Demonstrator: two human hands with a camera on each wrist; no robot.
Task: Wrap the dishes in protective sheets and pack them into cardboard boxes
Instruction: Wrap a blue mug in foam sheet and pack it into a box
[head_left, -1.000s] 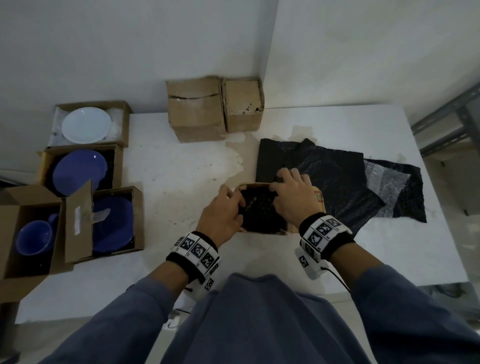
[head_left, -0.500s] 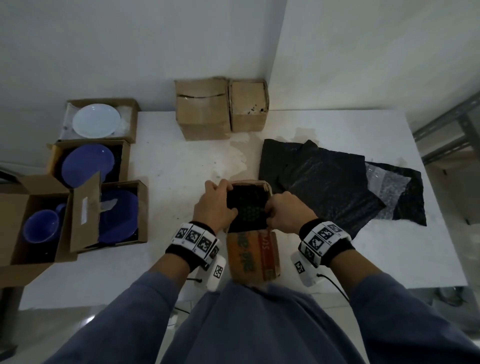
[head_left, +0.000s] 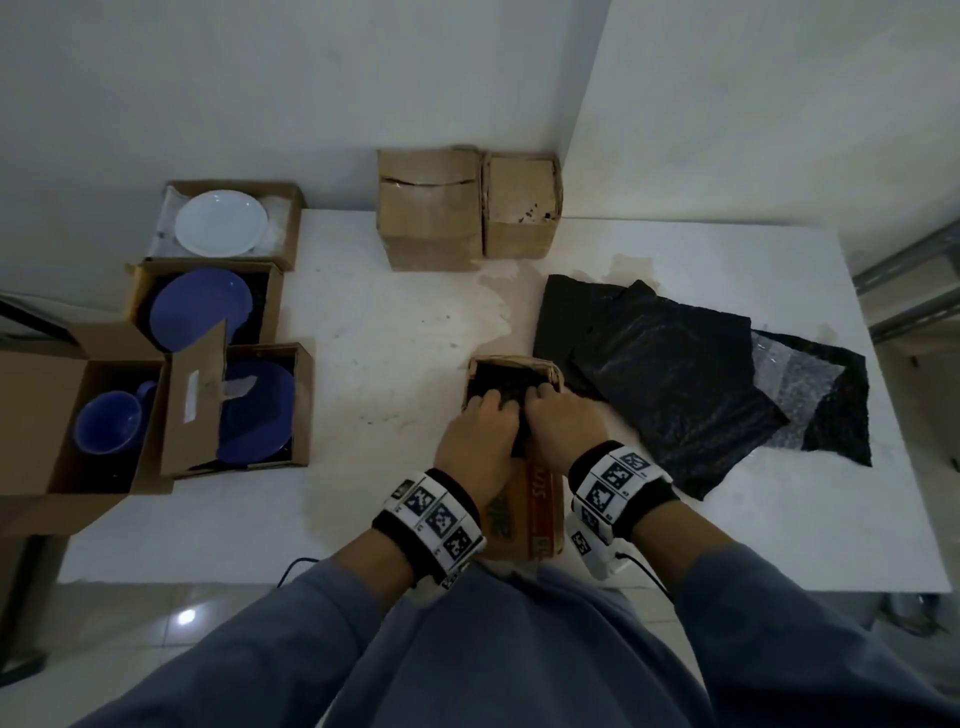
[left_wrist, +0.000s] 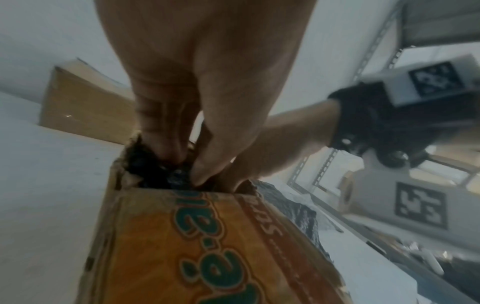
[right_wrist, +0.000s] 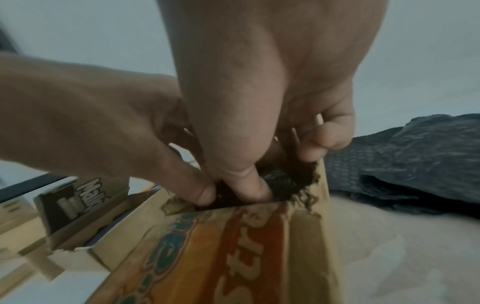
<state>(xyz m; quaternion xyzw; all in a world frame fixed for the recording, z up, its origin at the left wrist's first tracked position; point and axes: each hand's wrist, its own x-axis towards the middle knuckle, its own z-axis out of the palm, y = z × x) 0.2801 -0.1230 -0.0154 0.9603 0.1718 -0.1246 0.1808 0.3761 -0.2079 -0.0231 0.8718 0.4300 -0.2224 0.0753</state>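
Fingers (left_wrist: 166, 133) of both hands curl in a grip on the dimpled black bundle (head_left: 506, 387) inside the frayed printed carton (head_left: 540, 512).

Glossy black bubble wrap (head_left: 670, 384); printed cardboard box (head_left: 540, 514) w/ frayed rim.

mouth of printed box (head_left: 535, 499): filled by black wrapped bundle (head_left: 506, 387), left hand (head_left: 475, 441) and right hand (head_left: 563, 423) | right: black sheets (head_left: 670, 395) lay against the box | far edge: two closed boxes (head_left: 467, 208) stood | left: open boxes (head_left: 260, 405) lined table (head_left: 395, 364), bare between
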